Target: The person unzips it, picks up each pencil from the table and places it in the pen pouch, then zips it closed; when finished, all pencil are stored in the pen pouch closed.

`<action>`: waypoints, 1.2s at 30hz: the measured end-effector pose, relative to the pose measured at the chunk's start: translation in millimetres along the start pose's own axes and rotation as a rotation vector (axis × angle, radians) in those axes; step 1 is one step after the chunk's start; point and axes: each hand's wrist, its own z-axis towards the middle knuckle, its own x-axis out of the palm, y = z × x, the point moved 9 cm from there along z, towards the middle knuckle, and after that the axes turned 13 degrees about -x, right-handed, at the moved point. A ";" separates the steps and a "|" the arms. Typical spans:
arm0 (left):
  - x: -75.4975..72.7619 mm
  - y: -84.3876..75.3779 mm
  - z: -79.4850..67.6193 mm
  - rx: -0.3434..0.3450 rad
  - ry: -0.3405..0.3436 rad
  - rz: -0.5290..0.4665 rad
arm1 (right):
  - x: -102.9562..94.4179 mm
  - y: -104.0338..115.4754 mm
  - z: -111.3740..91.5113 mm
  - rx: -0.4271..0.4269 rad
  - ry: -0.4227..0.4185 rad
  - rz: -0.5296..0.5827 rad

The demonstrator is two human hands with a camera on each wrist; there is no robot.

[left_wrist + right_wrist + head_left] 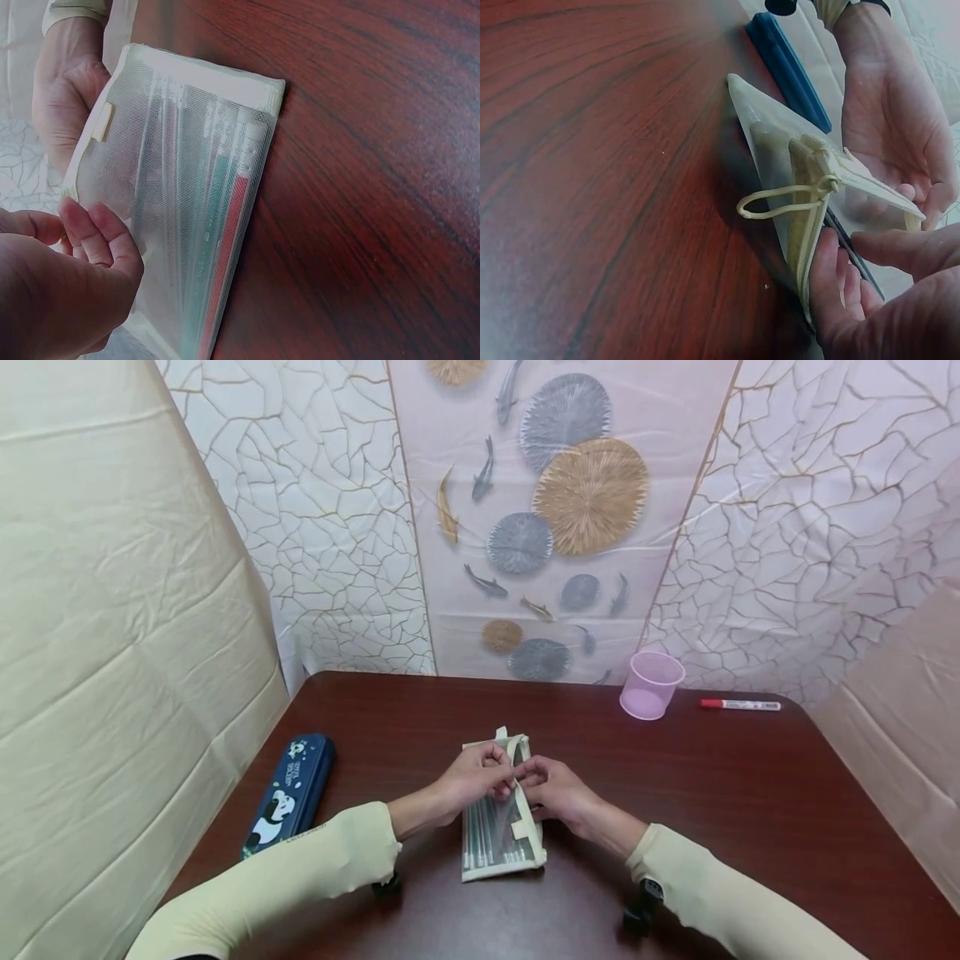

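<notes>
A see-through mesh pencil pouch [491,843] with cream edging lies in front of me, its zip edge raised. Several pencils [229,217] show through the mesh, one red and others green. With thumb and fingertips, my left hand [480,772] pinches the pouch's zip edge. Opposite it, my right hand [561,793] holds the same edge near the pouch's far end, fingertips close to the left ones. A narrow dark strip [847,244] runs between the right thumb and fingers; what it is I cannot tell. A cream cord loop [769,193] sticks out from the pouch's end.
On the left of the brown table [390,718] lies a dark blue pencil case [288,797] with a panda picture. A pink cup [651,685] stands at the back right, beside a red-capped white marker [742,704]. Patterned cloth hangs behind the table.
</notes>
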 end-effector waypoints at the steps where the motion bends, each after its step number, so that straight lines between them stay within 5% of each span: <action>1: -0.7 0.2 -0.4 0.002 -0.003 -0.001 | -0.4 0.4 0.2 -0.001 -0.006 0.000; 13: -4.0 2.2 2.1 0.009 -0.010 -0.005 | -21.8 15.8 -21.9 -0.030 -0.110 -0.131; 24: -13.6 -2.7 4.3 0.034 -0.091 -0.006 | -18.0 16.9 -54.9 0.011 -0.011 -0.419; 36: -22.9 -1.1 3.5 0.067 -0.189 -0.074 | -1.8 16.1 -65.0 -0.050 0.157 -0.432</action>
